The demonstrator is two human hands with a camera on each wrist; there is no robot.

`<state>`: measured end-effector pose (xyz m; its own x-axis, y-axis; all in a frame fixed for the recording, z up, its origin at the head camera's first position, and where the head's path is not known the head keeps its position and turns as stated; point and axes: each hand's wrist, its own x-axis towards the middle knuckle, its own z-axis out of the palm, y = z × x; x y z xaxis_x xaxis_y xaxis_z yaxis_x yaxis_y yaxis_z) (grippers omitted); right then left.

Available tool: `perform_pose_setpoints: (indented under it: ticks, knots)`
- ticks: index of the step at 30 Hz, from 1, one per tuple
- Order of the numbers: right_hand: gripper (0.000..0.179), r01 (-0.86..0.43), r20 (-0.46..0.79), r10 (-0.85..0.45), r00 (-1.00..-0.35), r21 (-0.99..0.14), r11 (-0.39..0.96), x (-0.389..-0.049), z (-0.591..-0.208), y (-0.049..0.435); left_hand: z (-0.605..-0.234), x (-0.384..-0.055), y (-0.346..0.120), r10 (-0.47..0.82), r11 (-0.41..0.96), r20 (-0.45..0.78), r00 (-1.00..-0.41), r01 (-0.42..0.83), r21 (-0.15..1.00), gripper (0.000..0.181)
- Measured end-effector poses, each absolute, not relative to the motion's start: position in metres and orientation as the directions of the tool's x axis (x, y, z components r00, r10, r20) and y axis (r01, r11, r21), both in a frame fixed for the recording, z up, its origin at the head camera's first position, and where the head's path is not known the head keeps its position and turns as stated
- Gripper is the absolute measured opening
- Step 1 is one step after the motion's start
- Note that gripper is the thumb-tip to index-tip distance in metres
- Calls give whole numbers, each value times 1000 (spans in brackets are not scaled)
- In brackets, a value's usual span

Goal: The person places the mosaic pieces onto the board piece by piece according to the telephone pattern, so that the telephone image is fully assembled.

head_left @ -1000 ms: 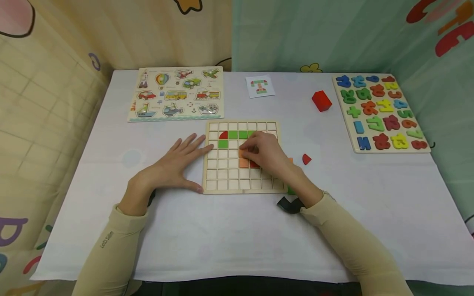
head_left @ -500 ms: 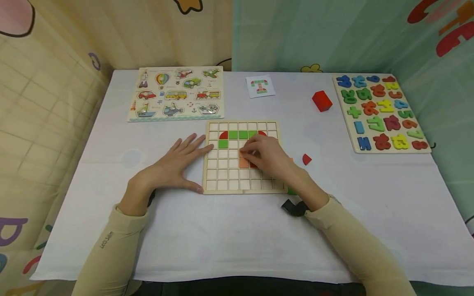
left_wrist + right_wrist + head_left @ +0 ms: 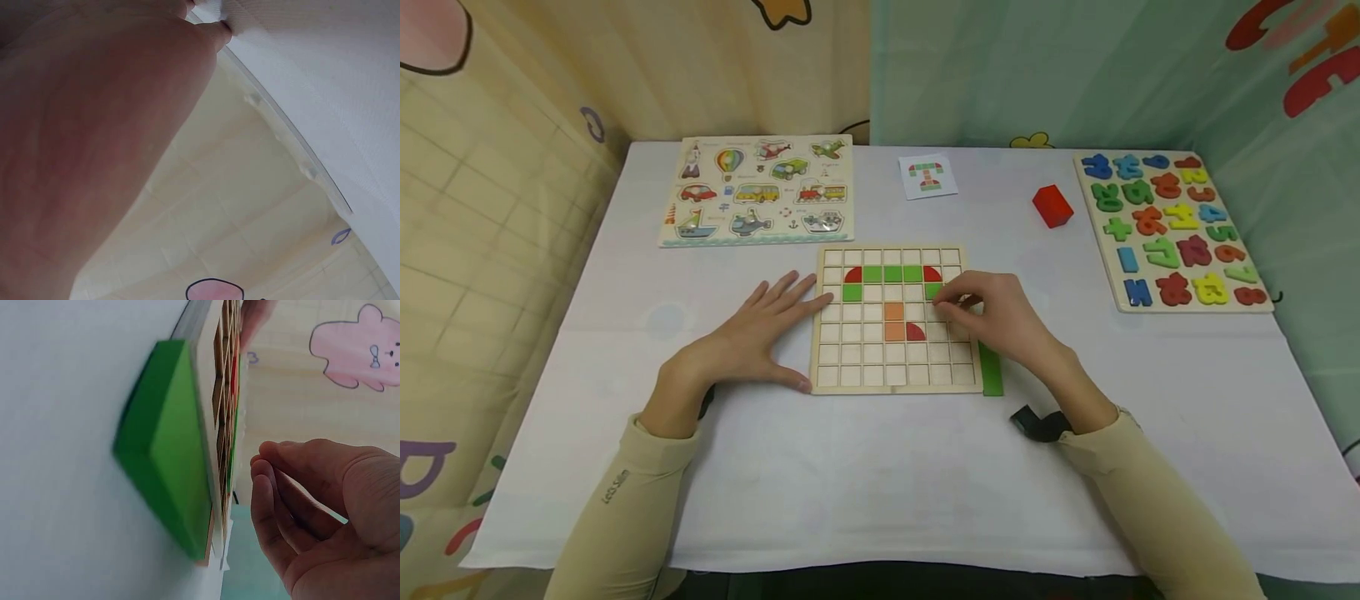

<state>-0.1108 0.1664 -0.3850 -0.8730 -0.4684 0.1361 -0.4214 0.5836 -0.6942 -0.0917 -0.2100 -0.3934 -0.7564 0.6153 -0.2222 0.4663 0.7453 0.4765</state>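
Observation:
My left hand (image 3: 748, 333) lies spread at the left edge of the wooden grid board (image 3: 850, 354), with its fingertips and thumb touching the frame. Over the board's right side is my right hand (image 3: 1000, 312), its thumb and forefinger tips close together and nothing visible between them; the right wrist view shows this hand (image 3: 325, 506) with bent fingers. Set in the grid are a red quarter-round piece (image 3: 853, 275), a row of green squares (image 3: 892, 274), two orange squares (image 3: 894, 312) and a lower red quarter-round piece (image 3: 915, 332).
A green block (image 3: 992, 372) stands against the board's right edge. Behind the board lie a pattern card (image 3: 927, 177) and a vehicle puzzle (image 3: 756, 192). To the right are a red block (image 3: 1052, 206) and a number puzzle (image 3: 1172, 229).
My right hand has let go of the upper orange square and moved right, uncovering it and the lower red piece. It now covers the loose red piece's place. My left hand stays put.

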Motion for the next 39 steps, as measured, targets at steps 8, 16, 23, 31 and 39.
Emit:
perform_pose_setpoints:
  ticks: [8, 16, 23, 31, 39]
  knots:
    - [15, -337, 88, -383, -919, -678, 653, -109, -385, 204, -393, -92, -210, 615, 747, -224, -756, 468, 473, 125]
    - [19, -294, 15, -372, -928, -642, 708, -102, -385, 228, -392, -91, -209, 618, 744, -219, -755, 472, 473, 125]
    - [27, -294, -43, -416, -908, -641, 708, -103, -389, 235, -392, -93, -209, 614, 750, -226, -756, 470, 465, 125]
    - [27, -271, -60, -402, -914, -648, 712, -97, -389, 231, -392, -90, -209, 619, 742, -218, -755, 470, 478, 124]
    - [22, -270, -50, -388, -920, -636, 723, -96, -392, 229, -392, -90, -209, 616, 743, -219, -756, 466, 482, 125]
